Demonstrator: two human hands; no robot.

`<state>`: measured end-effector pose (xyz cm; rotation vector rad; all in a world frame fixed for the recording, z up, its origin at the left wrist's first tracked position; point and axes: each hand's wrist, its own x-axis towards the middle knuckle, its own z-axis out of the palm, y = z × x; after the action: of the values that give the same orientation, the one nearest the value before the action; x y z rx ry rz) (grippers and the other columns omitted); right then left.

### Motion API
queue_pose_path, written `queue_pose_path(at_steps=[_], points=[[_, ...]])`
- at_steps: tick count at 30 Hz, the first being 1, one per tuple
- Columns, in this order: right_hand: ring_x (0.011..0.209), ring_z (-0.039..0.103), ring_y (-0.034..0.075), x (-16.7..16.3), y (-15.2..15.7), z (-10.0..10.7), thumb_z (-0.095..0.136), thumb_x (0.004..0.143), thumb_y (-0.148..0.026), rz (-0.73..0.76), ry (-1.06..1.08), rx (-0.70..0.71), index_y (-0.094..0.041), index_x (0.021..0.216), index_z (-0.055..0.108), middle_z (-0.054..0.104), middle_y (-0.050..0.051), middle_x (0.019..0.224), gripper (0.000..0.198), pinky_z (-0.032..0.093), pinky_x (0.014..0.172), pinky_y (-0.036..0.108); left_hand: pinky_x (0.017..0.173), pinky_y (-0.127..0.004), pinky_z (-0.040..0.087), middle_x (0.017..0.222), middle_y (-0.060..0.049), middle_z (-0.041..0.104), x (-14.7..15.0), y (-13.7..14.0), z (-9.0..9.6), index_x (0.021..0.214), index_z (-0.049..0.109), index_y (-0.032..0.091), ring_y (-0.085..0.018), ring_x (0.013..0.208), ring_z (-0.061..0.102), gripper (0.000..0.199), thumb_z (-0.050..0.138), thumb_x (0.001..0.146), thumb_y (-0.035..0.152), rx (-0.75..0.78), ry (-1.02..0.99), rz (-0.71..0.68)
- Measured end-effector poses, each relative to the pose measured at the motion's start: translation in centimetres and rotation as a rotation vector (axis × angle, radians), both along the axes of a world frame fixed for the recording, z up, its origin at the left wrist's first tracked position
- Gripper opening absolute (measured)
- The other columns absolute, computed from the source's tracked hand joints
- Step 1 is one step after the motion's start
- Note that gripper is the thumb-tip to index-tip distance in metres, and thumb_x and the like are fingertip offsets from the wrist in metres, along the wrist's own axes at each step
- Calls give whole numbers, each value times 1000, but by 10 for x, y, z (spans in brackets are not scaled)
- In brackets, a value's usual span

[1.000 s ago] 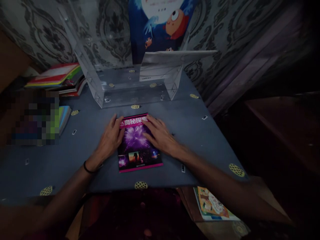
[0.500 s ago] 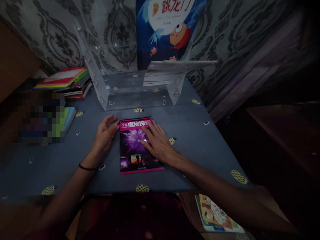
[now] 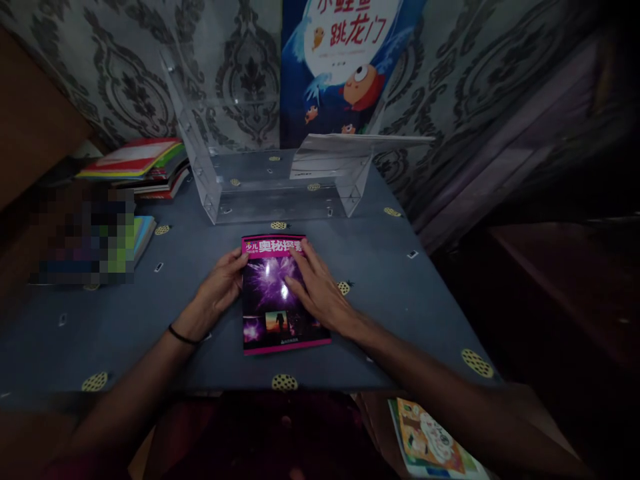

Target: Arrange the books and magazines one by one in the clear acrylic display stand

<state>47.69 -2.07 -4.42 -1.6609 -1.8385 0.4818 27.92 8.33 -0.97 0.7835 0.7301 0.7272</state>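
A magazine-sized book [image 3: 273,287] with a purple and black cover and pink bands lies face up on the blue tablecloth in front of me. My left hand [image 3: 226,281] grips its upper left edge, thumb at the cover's rim and the other fingers curled at the side, partly hidden. Across the upper right of the cover rests my right hand [image 3: 320,287], fingers stretched out and spread, covering part of the title.
A clear acrylic stand [image 3: 280,202] is behind the book, holding a blue picture book [image 3: 345,100] and a white open booklet [image 3: 330,157]. Stacked books [image 3: 137,163] lie at the left. Another book [image 3: 433,437] sits low at the right, below the table edge.
My left hand has moved right and closed on the book's left edge, where it was loosely beside it before. My right hand stays on the cover. The view has tilted up slightly.
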Motion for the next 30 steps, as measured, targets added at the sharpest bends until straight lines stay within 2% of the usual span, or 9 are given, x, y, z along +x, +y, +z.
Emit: queue_pose_path(at_steps=[3,5,9,12,15,17,19,22,30], points=[[159,10,30,0,-1,3,33,105,-59,-10,123,-1,-25,165,17,5,11,174,71,23,126,58,87,-32,61,100,-9,79,0,0,2,105,74,12,-22,93,75,29,83,79,23,17,-37,-8],[159,8,29,0,-1,4,33,104,-61,-32,188,12,-27,165,12,3,10,174,73,21,126,60,89,-32,61,98,-8,79,0,0,3,104,75,13,-22,92,76,30,84,78,24,23,-51,4],[158,17,29,-1,-1,5,33,103,-63,-126,313,42,-22,165,10,17,15,172,78,22,126,59,93,-32,60,97,-7,80,1,0,2,104,75,14,-23,95,76,30,84,78,24,23,-85,42],[151,36,29,-2,1,10,40,101,-64,-161,487,56,-22,163,23,37,15,164,76,28,124,55,96,-34,59,98,-8,80,1,0,2,104,75,14,-24,100,75,30,85,77,25,24,-101,65],[135,55,28,-3,5,18,49,98,-63,-65,788,2,-24,150,47,60,11,146,65,43,115,48,96,-35,58,99,-8,80,1,0,1,100,76,15,-24,101,75,27,85,78,28,25,-109,100],[123,63,27,-3,7,23,56,94,-64,-5,982,-78,-25,137,59,69,8,132,58,51,104,43,95,-35,59,99,-7,80,1,0,0,96,76,16,-24,100,75,23,85,78,29,21,-120,119],[114,66,26,-3,8,26,64,90,-63,6,1106,-132,-25,127,66,73,5,121,53,54,96,39,94,-34,59,99,-6,80,1,-1,0,94,77,17,-23,97,75,23,86,77,29,16,-129,126],[106,68,24,-2,7,26,70,86,-61,2,1183,-148,-26,120,69,75,3,111,49,54,91,36,95,-31,58,98,-4,80,0,-2,1,99,77,17,-20,95,75,26,86,77,29,22,-134,124],[93,68,21,1,9,22,70,86,-60,-13,1196,-152,-26,116,71,75,3,101,46,53,81,33,88,-30,59,97,-4,80,1,-5,6,103,78,16,-19,88,75,34,88,75,34,54,-144,105]])
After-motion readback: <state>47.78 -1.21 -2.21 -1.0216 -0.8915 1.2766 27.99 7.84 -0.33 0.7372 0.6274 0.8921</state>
